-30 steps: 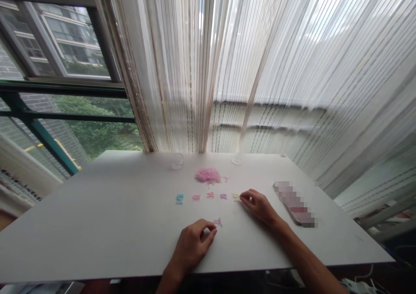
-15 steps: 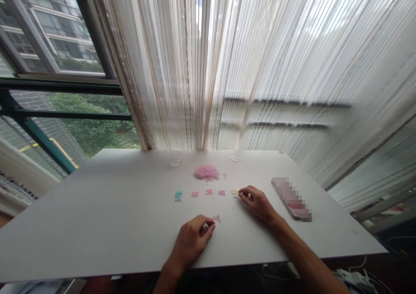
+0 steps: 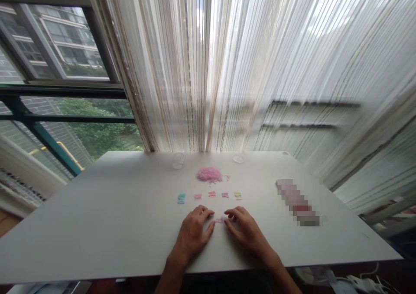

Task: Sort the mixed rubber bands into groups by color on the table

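Both hands, left (image 3: 193, 232) and right (image 3: 244, 230), flank small pink strips (image 3: 219, 220) on the table (image 3: 107, 224).

A white table (image 3: 123, 216) carries small pink strips (image 3: 219, 220) between the left hand (image 3: 194, 231) and right hand (image 3: 246, 231). Just beyond the hands lies a row of teal, pink, coral, purple and yellow pieces (image 3: 212, 194), then a pink pile (image 3: 209, 174) and two clear containers (image 3: 178, 161). A pixelated pinkish object (image 3: 297, 202) lies well to their right.

Mosaic blocks hide the detail of the pinkish object (image 3: 297, 203) at right; the small pink strips (image 3: 219, 220) at lower centre are too blurred to count; the bottom edge cuts off both forearms (image 3: 173, 270)
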The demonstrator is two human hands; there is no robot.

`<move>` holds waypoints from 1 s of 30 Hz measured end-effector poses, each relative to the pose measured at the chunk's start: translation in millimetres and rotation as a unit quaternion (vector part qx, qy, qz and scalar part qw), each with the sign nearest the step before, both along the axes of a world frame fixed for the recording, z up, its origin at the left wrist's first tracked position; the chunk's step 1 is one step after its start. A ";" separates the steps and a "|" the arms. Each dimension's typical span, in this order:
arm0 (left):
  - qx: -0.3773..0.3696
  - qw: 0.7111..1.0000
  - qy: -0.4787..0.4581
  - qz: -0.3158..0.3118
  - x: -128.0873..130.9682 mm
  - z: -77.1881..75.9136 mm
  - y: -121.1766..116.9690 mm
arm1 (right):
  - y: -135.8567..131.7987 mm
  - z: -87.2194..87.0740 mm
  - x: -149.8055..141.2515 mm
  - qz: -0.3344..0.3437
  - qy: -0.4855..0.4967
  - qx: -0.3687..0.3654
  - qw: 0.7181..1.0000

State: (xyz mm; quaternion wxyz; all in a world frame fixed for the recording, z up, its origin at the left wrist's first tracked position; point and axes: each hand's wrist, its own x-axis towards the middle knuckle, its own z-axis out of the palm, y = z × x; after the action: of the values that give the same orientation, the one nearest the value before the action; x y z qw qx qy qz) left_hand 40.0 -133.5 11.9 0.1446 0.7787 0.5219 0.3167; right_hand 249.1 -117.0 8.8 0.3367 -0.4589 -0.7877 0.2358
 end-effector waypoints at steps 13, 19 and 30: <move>-0.023 1.000 0.001 0.010 -0.3 -0.4 -0.9 | -5.3 -4.0 -12.9 -0.035 -0.052 0.046 0.997; -0.033 0.999 -0.001 -0.008 -1.8 0.8 -2.5 | -3.3 -8.3 -12.2 -0.041 -0.036 0.044 0.998; -0.029 0.999 -0.024 -0.018 -3.5 1.7 -4.2 | -6.5 -3.0 -9.8 -0.018 -0.023 0.054 0.998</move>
State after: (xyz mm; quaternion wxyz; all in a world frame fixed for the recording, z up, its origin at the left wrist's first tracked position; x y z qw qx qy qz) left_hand 36.5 -137.8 13.6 0.1851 0.7755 0.5133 0.3176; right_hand 239.4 -123.5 5.8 0.3472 -0.4595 -0.7983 0.1760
